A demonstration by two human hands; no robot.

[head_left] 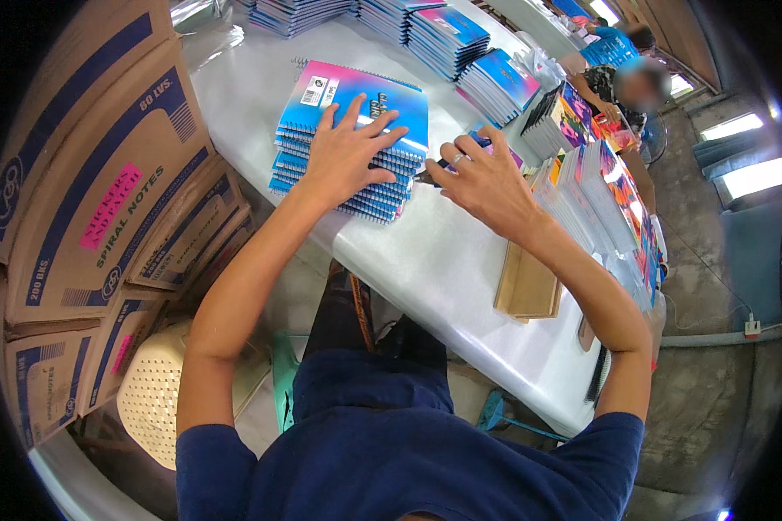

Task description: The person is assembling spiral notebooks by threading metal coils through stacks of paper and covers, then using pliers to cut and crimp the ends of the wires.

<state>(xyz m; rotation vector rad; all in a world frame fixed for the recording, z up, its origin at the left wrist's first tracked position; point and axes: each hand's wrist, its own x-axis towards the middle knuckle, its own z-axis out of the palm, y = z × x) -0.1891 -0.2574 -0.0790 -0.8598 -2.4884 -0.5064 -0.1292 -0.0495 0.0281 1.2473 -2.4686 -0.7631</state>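
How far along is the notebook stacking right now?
Done: several neat notebook stacks sit at the far end of the white table. In hand: the left hand presses flat on the blue spiral notebook stack; the right hand holds a dark pen-like thing by its edge. Left: loose upright notebooks on the right.
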